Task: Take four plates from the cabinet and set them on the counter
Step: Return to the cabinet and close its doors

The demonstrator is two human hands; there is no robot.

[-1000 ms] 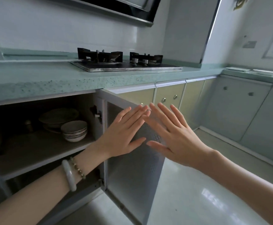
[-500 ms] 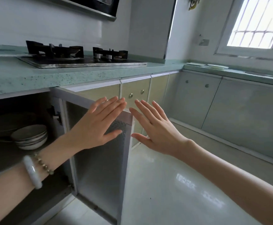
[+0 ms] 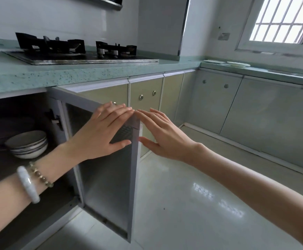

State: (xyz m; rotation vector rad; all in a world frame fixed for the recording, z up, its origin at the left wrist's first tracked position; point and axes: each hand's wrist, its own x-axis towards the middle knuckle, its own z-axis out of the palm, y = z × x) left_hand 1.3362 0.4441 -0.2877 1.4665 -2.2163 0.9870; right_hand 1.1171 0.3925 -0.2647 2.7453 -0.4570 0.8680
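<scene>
Hovering nearest us, the left hand [image 3: 100,131] shows its back. Its fingers are straight and lie side by side, thumb out, holding nothing, and there is a white bangle [image 3: 28,184] on that wrist. Just beside it, the right hand [image 3: 165,137] is flat as well, fingers straight, a little spread, empty. Both sit at the top free corner of the open cabinet door [image 3: 109,181]; I cannot tell whether either one touches it.

Further in, on the dark cabinet shelf [image 3: 3,166], there's the prize: a stack of deep white plates [image 3: 27,144] with dark rims, well left of both hands. The count is hard to read. I'd judge them glazed ceramic, so rigid, slick and quick to chip, and weighty if lifted as a stack. The best hold looks like fingers under the bottom rim on opposite sides, thumbs over the top.

Above runs the speckled green counter [image 3: 66,76], the landing spot, with the gas hob [image 3: 78,51] behind.
</scene>
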